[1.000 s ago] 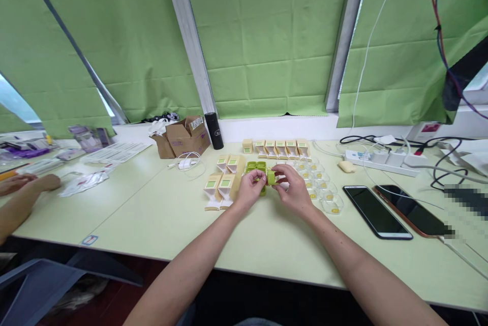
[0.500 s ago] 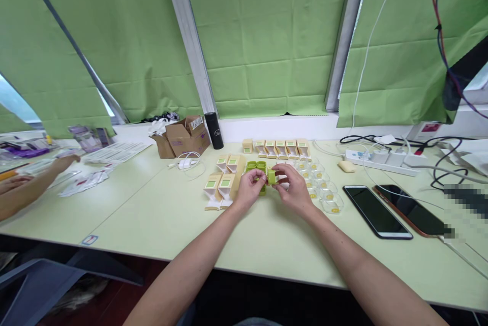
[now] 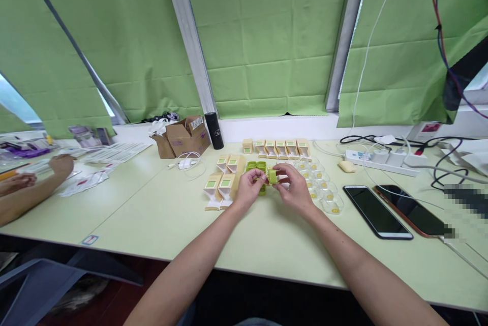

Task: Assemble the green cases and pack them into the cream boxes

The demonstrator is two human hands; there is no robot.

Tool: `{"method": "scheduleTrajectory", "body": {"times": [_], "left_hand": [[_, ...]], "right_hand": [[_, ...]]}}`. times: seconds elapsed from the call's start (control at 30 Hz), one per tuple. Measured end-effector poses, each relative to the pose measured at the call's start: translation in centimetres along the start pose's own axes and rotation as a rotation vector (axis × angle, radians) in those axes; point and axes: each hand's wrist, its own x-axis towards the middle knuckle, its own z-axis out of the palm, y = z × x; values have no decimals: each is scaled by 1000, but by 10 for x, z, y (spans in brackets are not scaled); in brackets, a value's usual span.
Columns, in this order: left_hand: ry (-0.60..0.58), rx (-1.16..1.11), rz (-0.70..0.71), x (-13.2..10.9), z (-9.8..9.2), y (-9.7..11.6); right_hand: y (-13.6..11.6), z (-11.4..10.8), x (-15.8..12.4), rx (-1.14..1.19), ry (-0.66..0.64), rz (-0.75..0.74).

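Over the middle of the table, a small yellow-green case (image 3: 272, 176) is held between my two hands. My right hand (image 3: 293, 187) grips it with thumb and fingers from the right. The fingertips of my left hand (image 3: 249, 186) pinch at its left edge; what exactly they hold there is too small to tell. Behind and below my hands lie several green cases (image 3: 256, 165), partly hidden. Left of them stand several small cream boxes (image 3: 226, 183) with green labels and open flaps. To the right are rows of clear plastic packs (image 3: 331, 196) holding small yellow pieces.
More cream boxes (image 3: 281, 149) line the back. A black bottle (image 3: 214, 131) and a cardboard box (image 3: 186, 136) stand at back left. Two phones (image 3: 377, 211), a power strip (image 3: 385, 160) and cables lie right. At far left, another person's hands (image 3: 61, 165) are above papers.
My hands and the yellow-green case stay almost in place. At far left, the other person's hand has drawn back toward the left.
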Motion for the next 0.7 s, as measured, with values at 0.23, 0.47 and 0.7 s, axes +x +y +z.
{"method": "scheduleTrajectory", "body": {"times": [0.23, 0.47, 0.7], "left_hand": [[-13, -22, -7, 0, -1, 0], [-10, -31, -5, 1, -2, -2], [0, -33, -8, 2, -3, -2]], "right_hand": [[-1, -1, 1, -8, -2, 8], [-3, -1, 1, 10, 17, 37], [-4, -2, 2, 27, 20, 69]]}}
